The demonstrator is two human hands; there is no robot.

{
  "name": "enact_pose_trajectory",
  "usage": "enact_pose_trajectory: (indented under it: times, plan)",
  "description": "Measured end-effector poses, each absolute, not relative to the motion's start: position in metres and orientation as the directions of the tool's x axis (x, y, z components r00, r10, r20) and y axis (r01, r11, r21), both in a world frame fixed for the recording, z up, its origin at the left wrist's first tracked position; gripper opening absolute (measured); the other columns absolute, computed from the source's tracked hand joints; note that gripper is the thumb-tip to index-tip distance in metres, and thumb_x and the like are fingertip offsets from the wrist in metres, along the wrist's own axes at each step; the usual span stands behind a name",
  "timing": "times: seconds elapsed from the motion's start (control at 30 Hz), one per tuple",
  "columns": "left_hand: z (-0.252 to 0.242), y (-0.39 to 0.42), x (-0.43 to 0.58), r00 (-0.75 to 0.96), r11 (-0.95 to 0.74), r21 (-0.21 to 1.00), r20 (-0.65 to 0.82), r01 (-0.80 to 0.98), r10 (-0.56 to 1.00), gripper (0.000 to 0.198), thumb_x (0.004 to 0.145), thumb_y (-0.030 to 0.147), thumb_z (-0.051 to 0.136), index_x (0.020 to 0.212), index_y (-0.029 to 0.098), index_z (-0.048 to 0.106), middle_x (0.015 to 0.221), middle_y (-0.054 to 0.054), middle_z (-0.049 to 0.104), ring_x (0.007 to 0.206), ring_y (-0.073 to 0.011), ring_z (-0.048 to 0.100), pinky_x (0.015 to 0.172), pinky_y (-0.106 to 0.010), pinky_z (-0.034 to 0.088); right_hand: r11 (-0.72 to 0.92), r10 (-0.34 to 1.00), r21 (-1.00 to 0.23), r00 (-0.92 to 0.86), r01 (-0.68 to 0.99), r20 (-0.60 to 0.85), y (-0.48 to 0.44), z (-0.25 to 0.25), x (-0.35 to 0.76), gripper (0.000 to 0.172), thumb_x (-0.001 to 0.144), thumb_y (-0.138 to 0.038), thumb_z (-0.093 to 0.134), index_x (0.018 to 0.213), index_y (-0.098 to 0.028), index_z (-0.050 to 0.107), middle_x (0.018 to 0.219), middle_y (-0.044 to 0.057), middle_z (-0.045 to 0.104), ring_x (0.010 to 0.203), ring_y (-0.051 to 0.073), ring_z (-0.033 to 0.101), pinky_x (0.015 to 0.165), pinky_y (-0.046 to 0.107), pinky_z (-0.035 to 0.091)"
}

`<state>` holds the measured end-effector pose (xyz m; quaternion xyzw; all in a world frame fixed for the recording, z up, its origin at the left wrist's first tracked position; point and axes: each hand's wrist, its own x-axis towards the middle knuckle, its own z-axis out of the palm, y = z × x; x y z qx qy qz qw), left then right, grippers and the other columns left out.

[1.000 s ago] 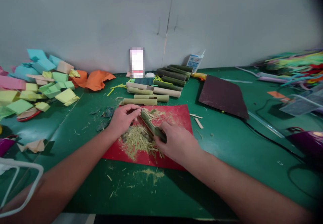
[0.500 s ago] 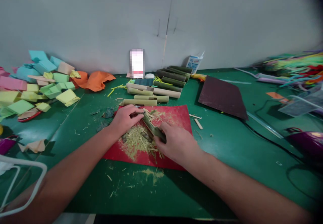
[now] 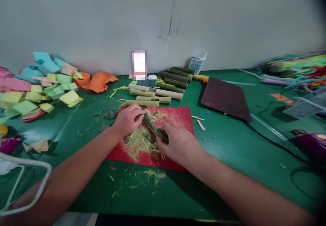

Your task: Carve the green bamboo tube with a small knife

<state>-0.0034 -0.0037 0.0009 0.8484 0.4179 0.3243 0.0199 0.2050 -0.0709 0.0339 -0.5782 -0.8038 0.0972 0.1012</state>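
Observation:
A length of green bamboo (image 3: 152,126) lies slantwise over a red sheet (image 3: 182,117), its cut side showing a pale edge. My right hand (image 3: 178,144) is wrapped round its near end. At the far end, my left hand (image 3: 129,119) has thumb and fingers pinched together on the bamboo; anything small between those fingertips is hidden. Beneath and beside the bamboo, pale shavings and dust (image 3: 140,143) are heaped on the sheet, with a few darker bits among them.
Behind the sheet lie several bamboo tubes (image 3: 175,79), some cut open. A phone (image 3: 139,64) leans on the wall. A dark brown board (image 3: 225,98) stands to the right, near a cable (image 3: 275,137). Folded coloured papers (image 3: 56,90) cover the left; a white wire frame (image 3: 44,182) is nearest me.
The whole view has shifted slightly to the right. Both hands keep their places on the bamboo, with only a slight change in the left fingers.

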Motion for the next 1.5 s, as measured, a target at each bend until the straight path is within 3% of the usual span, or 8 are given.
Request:
enact_pose_trajectory:
  times: [0.13,0.33,0.47,0.83,1.0,1.13,1.27,1.5]
  plan:
    - [-0.001,-0.005,-0.001,0.421,-0.629,0.224,0.573,0.745,0.703,0.02,0.084,0.019,0.051,0.099,0.017,0.064,0.095,-0.007,0.062,0.086,-0.0165,0.059,0.077,-0.028,0.048,0.304,0.951,-0.266,-0.306,0.915,0.037,-0.071,0.035,0.205,0.015,0.079,-0.034,0.049,0.079,-0.019,0.052,0.071,0.002,0.057,0.056,0.012,0.046,0.046,0.027,0.018]
    - [0.003,-0.004,0.004,0.374,-0.625,0.332,0.574,0.706,0.728,0.013,0.085,0.023,0.054,0.081,0.015,0.064,0.082,-0.005,0.057,0.076,-0.015,0.056,0.071,-0.028,0.047,0.298,0.952,-0.292,-0.305,0.909,0.023,-0.069,0.034,0.205,0.015,0.078,-0.034,0.049,0.077,-0.019,0.051,0.069,0.001,0.056,0.054,0.012,0.043,0.046,0.027,0.018]
    - [0.006,-0.013,0.013,0.48,-0.716,0.329,0.564,0.616,0.672,0.019,0.088,0.021,0.049,0.073,0.014,0.059,0.075,-0.005,0.054,0.075,-0.0161,0.053,0.07,-0.029,0.045,0.319,0.946,-0.316,-0.321,0.893,0.047,-0.069,0.032,0.205,0.014,0.078,-0.032,0.048,0.076,-0.019,0.051,0.07,0.002,0.057,0.057,0.012,0.045,0.047,0.027,0.02]
    - [0.005,-0.012,0.014,0.578,-0.775,0.294,0.532,0.56,0.619,0.022,0.089,0.021,0.046,0.071,0.015,0.055,0.073,-0.004,0.052,0.075,-0.0159,0.049,0.07,-0.03,0.042,0.333,0.942,-0.3,-0.332,0.894,0.055,-0.068,0.029,0.205,0.014,0.079,-0.031,0.048,0.075,-0.018,0.051,0.072,0.003,0.058,0.059,0.013,0.048,0.05,0.027,0.024]
    - [0.004,-0.01,0.012,0.475,-0.726,0.271,0.605,0.632,0.639,0.022,0.089,0.02,0.046,0.069,0.014,0.054,0.073,-0.005,0.051,0.074,-0.0165,0.048,0.07,-0.031,0.042,0.332,0.942,-0.301,-0.329,0.894,0.062,-0.068,0.028,0.205,0.017,0.081,-0.033,0.045,0.074,-0.019,0.051,0.072,0.003,0.058,0.057,0.012,0.047,0.049,0.027,0.023]
    - [0.004,-0.014,0.015,0.581,-0.776,0.278,0.533,0.566,0.615,0.022,0.089,0.02,0.046,0.07,0.015,0.056,0.076,-0.005,0.052,0.076,-0.0162,0.049,0.07,-0.03,0.042,0.333,0.94,-0.313,-0.338,0.889,0.04,-0.068,0.029,0.205,0.017,0.081,-0.032,0.045,0.074,-0.019,0.051,0.072,0.003,0.058,0.059,0.013,0.049,0.051,0.027,0.024]
    - [0.006,-0.014,0.017,0.488,-0.733,0.294,0.589,0.614,0.645,0.023,0.089,0.018,0.045,0.069,0.014,0.055,0.074,-0.005,0.052,0.073,-0.0158,0.049,0.069,-0.03,0.042,0.319,0.945,-0.304,-0.325,0.898,0.031,-0.068,0.031,0.205,0.017,0.082,-0.032,0.044,0.074,-0.019,0.051,0.071,0.004,0.059,0.058,0.013,0.049,0.051,0.027,0.024]
    - [0.007,-0.012,0.015,0.54,-0.753,0.293,0.55,0.59,0.637,0.023,0.089,0.019,0.045,0.069,0.014,0.055,0.074,-0.005,0.052,0.074,-0.0156,0.049,0.069,-0.03,0.042,0.315,0.945,-0.308,-0.327,0.898,0.014,-0.068,0.031,0.204,0.016,0.081,-0.032,0.045,0.074,-0.019,0.05,0.07,0.004,0.059,0.059,0.013,0.049,0.05,0.027,0.024]
